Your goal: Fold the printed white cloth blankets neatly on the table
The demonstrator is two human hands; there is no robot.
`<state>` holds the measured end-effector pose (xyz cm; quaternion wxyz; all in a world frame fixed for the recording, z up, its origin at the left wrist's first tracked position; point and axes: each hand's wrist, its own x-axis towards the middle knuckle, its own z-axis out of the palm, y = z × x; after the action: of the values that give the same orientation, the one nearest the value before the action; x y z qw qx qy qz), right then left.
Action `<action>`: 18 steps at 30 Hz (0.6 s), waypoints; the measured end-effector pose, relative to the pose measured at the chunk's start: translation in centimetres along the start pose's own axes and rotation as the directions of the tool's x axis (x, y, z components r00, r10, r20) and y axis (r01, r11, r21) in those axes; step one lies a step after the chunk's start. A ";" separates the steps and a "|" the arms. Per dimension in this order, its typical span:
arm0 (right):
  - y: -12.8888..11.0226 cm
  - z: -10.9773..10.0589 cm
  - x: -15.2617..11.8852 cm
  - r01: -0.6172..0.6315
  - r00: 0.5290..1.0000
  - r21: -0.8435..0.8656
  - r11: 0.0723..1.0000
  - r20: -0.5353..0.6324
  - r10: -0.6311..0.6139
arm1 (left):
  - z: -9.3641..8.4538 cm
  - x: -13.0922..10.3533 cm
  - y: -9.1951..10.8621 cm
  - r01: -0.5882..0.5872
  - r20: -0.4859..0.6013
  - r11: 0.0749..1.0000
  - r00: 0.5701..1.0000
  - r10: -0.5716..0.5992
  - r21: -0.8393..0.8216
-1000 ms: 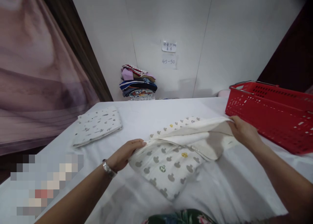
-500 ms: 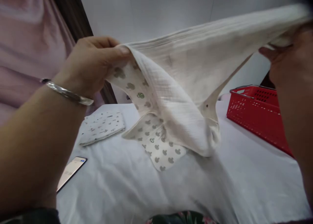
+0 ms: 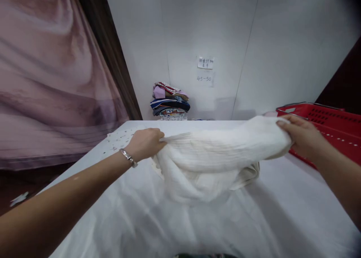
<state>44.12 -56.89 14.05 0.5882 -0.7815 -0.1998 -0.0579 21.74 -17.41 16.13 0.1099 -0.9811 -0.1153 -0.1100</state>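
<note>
A cream-white muslin garment (image 3: 217, 156) is stretched between my two hands just above the white-covered table (image 3: 254, 220). Its plain inner side faces me and its lower part sags onto the table. My left hand (image 3: 145, 143), with a silver bracelet on the wrist, grips the garment's left end. My right hand (image 3: 300, 138) pinches the right end, close to the red basket (image 3: 332, 122). A folded printed cloth (image 3: 120, 138) lies on the table behind my left hand, mostly hidden by it.
The red plastic basket stands at the table's right edge. A stack of folded clothes (image 3: 170, 101) sits against the white wall at the back, under two paper notes (image 3: 205, 62). A pink curtain (image 3: 50, 81) hangs at the left.
The garment went from lying on the table to being lifted high in front of me, and is now lowered and stretched out farther from me over the table. The view has tilted up.
</note>
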 end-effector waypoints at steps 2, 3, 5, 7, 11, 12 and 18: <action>1.0 1.8 -3.6 -0.165 0.960 -0.023 0.986 0.224 0.166 | 1.7 0.3 -2.3 0.057 0.036 0.996 0.998 -0.059 0.069; 1.3 2.9 -5.7 -0.164 0.917 -0.079 0.983 0.356 0.182 | 2.5 0.3 -3.6 0.114 0.081 0.990 0.989 -0.120 0.078; 1.4 5.0 -9.9 -0.050 0.782 -0.115 0.992 0.614 0.110 | 4.0 0.3 -5.7 0.212 0.269 0.976 0.938 -0.219 0.057; 1.0 6.9 -13.2 0.069 0.634 -0.076 0.995 0.774 0.015 | 5.1 0.0 -6.1 0.194 0.464 0.979 0.874 -0.141 -0.068; -1.1 10.0 -14.5 0.249 0.580 0.041 0.968 0.794 -0.183 | 5.6 -1.2 -0.5 -0.074 0.383 0.830 0.862 0.332 -0.552; -1.7 10.8 -14.0 0.267 0.624 0.066 0.961 0.748 -0.225 | 5.6 -1.6 1.9 -0.154 0.304 0.752 0.849 0.433 -0.641; -5.4 14.9 -12.2 0.374 0.691 0.270 0.887 0.558 -0.461 | 7.1 -1.7 12.9 -0.224 0.011 0.396 0.859 0.511 -0.891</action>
<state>28.78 -44.59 10.40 0.5148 -0.6500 -0.5537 0.0773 24.72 -28.29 6.53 -0.3942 -0.9042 0.1638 0.0162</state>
